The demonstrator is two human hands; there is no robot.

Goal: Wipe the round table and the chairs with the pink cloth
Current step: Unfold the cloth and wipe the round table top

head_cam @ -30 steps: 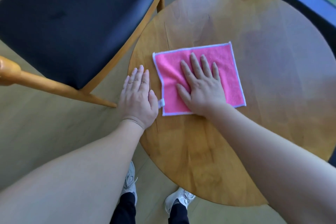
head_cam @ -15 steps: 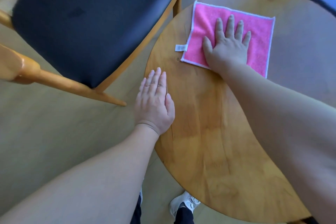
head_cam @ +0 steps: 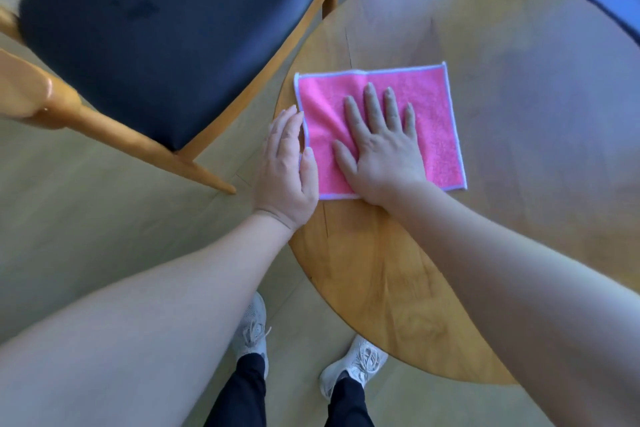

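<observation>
The pink cloth [head_cam: 429,121] — square, with a pale stitched border — lies spread flat near the left edge of the round wooden tabletop [head_cam: 519,45]. A chair [head_cam: 166,31] with a dark padded seat and light wooden frame stands just left of it.

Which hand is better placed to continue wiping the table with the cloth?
Right. The right hand lies flat on the cloth, fingers spread, in the middle of it. The left hand rests at the table edge, touching only the cloth's border.
</observation>
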